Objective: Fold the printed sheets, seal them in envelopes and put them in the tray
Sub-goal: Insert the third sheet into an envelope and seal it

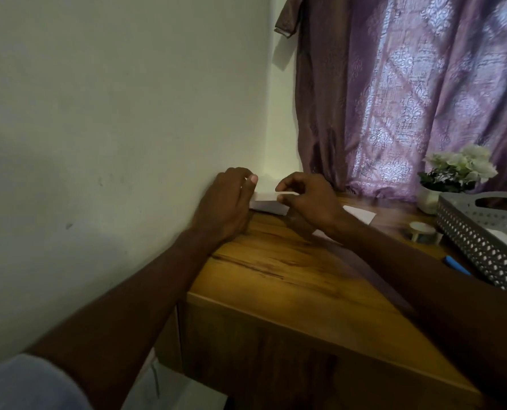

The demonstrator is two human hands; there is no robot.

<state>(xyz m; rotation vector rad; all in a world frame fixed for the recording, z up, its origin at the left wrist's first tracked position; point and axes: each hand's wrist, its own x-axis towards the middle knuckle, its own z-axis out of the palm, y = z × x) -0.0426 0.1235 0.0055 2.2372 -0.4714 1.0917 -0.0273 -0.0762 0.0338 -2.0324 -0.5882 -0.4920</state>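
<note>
Head view: one folded sheet [266, 202] at the desk's [290, 279] far-left corner; right hand [311, 202] pinches it, left hand [224, 205] covers its end, grip unclear. Behind the right hand, one flat paper [361, 215]; right edge: one tray [480, 247], tape roll [423, 231], pen [457, 265], flowerpot [428, 199].

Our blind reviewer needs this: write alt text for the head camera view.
Two hands work a folded white paper at the wooden table's far corner by the wall: the left hand presses its end, the right hand pinches its top edge. A grey perforated tray, tape roll and blue pen lie to the right.
</note>
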